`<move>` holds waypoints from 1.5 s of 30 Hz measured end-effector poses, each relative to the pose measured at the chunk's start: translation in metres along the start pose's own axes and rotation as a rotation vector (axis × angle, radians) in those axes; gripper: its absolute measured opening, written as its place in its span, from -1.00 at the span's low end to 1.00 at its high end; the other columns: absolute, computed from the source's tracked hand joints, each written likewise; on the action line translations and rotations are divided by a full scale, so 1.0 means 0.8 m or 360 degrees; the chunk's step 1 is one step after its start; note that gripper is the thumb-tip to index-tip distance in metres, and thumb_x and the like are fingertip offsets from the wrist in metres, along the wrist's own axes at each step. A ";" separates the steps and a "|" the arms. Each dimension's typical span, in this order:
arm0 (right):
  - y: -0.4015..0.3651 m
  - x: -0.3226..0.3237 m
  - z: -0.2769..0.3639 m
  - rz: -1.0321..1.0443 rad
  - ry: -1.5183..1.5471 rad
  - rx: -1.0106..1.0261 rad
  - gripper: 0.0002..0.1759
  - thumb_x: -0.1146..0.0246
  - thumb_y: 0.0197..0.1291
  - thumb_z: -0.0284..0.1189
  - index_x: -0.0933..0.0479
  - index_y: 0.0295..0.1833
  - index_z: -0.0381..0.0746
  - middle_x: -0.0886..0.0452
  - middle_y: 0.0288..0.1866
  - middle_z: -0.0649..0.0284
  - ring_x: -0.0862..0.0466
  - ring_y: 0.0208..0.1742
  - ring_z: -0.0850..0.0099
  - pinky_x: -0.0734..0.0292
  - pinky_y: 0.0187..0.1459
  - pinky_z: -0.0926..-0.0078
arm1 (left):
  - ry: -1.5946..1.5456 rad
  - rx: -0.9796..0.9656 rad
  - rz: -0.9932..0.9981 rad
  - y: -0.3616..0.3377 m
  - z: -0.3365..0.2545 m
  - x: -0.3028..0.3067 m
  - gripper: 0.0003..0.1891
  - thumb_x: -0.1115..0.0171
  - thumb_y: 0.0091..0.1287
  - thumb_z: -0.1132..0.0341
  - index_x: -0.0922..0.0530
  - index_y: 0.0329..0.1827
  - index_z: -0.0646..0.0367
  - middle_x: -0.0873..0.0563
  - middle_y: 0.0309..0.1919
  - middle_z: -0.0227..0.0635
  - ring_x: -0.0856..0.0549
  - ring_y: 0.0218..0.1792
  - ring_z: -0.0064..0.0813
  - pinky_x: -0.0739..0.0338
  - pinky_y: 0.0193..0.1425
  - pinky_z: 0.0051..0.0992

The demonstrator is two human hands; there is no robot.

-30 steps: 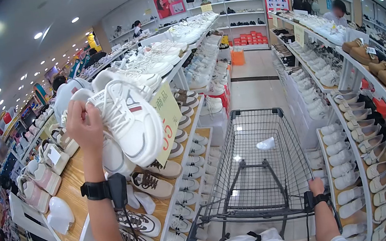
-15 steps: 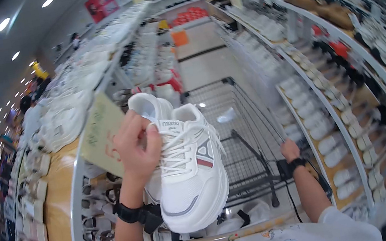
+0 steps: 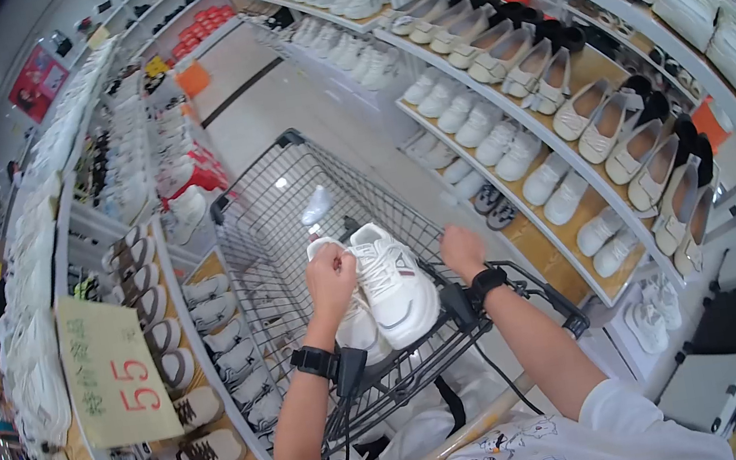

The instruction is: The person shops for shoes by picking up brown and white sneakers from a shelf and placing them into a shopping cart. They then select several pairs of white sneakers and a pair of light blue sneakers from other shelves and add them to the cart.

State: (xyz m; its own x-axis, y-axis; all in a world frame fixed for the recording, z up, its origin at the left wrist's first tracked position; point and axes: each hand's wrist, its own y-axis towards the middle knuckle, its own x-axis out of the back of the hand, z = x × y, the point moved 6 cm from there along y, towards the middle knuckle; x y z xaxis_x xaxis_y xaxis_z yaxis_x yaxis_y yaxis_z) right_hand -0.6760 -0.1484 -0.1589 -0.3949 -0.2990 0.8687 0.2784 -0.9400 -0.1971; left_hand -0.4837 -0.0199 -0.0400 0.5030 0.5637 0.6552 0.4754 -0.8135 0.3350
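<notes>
In the head view, my left hand (image 3: 332, 279) is closed at the heel end of a pair of white lace-up sneakers (image 3: 397, 293). The near shoe has a dark red stripe and grey trim on its side, and its toe points toward me. Both shoes are over the near part of a grey wire shopping cart (image 3: 241, 250). On the cart's right rim, my right hand (image 3: 463, 251) is closed, its fingertips partly hidden. Black straps circle both wrists.
Shelves of white shoes (image 3: 477, 126) line the right side, with cream flats above. To the left, a yellow price sign (image 3: 116, 371) reading 55 stands by more shoe racks. Suitcases (image 3: 706, 388) stand low at right. A tiled aisle (image 3: 257, 103) runs ahead.
My left hand has lowered the sneakers from beside the price sign to over the cart. The view has turned right and down. My right hand stays at the cart's right rim.
</notes>
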 end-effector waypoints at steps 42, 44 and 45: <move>0.044 -0.009 0.064 0.0155 -0.0144 0.0110 -0.83 -0.04 0.12 -0.40 -0.46 -0.23 -0.23 -0.59 -0.39 0.01 -0.59 -0.31 0.05 -0.44 -0.30 0.15 | -0.0910 0.2053 0.0851 -0.170 0.327 -0.250 -0.01 -0.35 -0.05 0.03 0.03 0.30 0.43 -0.35 0.10 0.15 -0.48 0.06 -0.11 -0.44 0.06 -0.35; 0.048 -0.010 0.064 0.0162 -0.0159 0.0103 -0.82 -0.04 0.13 -0.39 -0.46 -0.23 -0.23 -0.59 -0.39 0.01 -0.59 -0.31 0.06 -0.44 -0.30 0.15 | -0.0922 0.1935 0.0935 -0.182 0.339 -0.258 0.06 -0.37 -0.08 0.04 0.12 0.32 0.40 -0.34 0.12 0.14 -0.49 0.05 -0.13 -0.46 0.02 -0.33; 0.048 -0.011 0.067 0.0163 -0.0155 0.0113 -0.82 -0.04 0.13 -0.39 -0.46 -0.23 -0.23 -0.59 -0.39 0.01 -0.59 -0.31 0.06 -0.44 -0.30 0.15 | -0.0943 0.1802 0.1029 -0.182 0.338 -0.261 0.12 -0.38 -0.12 0.04 0.21 0.33 0.38 -0.33 0.13 0.12 -0.50 0.03 -0.15 -0.49 -0.02 -0.31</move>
State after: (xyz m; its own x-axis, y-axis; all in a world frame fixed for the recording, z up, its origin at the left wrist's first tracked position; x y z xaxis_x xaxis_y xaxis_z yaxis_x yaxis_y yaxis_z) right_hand -0.6152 -0.1730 -0.1497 -0.2753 -0.3719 0.8865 0.3755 -0.8905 -0.2570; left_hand -0.4630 0.0196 -0.4087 0.9367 0.3499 0.0130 0.2182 -0.5543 -0.8032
